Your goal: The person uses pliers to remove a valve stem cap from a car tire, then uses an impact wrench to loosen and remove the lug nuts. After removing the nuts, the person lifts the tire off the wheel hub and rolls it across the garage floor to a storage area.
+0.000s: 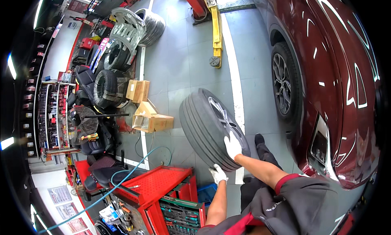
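Observation:
A car wheel (205,127) with a black tyre and a silver alloy rim stands upright on the grey floor in front of me. My right hand (232,146), in a white glove, presses on the tyre's near sidewall by the rim. Just below the tyre's lower edge is my left hand (218,174), also gloved in white; its fingers are curled and I cannot tell whether it touches the tread. A dark red car (326,72) stands to the right with a wheel (285,84) mounted.
A red tool trolley (159,186) with open drawers stands at my lower left, a blue hose (122,180) across it. Cardboard boxes (148,116), stacked tyres (108,84), a floor fan (83,123) and a yellow lift arm (216,31) lie beyond.

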A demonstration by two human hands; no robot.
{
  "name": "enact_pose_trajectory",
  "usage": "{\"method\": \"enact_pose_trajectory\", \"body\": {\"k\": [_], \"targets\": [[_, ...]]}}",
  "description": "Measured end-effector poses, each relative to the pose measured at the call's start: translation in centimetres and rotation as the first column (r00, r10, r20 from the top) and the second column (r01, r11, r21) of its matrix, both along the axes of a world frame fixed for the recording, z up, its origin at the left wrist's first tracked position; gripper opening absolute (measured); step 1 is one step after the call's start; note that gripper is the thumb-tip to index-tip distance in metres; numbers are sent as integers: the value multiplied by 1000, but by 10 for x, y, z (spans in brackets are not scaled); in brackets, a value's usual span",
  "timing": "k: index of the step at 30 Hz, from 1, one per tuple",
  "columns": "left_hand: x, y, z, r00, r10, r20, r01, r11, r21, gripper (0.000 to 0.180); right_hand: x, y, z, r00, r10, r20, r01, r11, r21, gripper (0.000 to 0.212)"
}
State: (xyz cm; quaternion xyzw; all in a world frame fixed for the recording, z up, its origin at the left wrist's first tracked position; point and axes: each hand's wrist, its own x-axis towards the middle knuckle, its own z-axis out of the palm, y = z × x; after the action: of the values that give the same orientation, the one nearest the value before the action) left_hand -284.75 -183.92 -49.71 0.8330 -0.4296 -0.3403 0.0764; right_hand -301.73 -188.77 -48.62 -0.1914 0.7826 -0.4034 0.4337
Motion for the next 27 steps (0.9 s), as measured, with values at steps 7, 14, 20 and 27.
{"method": "enact_pose_trajectory", "body": {"k": [7,14,20,27], "targets": [[-125,-115,-3,987,44,-155,-17,985,171,94,-97,-81,2,960,187,-206,-189,982,13,99],[-115,-280,-30,989,-66,-132,79,993,93,109,-127,-248,31,950,198,-242,-232,965,-120,109],[-124,-398,-33,972,-37,-233,89,973,215,118,-102,-302,-17,999,34,-40,-24,976,214,107],[-143,-570,-30,944,-269,-191,255,962,-97,110,-143,-470,-9,976,1,-219,9,999,45,99]]}}
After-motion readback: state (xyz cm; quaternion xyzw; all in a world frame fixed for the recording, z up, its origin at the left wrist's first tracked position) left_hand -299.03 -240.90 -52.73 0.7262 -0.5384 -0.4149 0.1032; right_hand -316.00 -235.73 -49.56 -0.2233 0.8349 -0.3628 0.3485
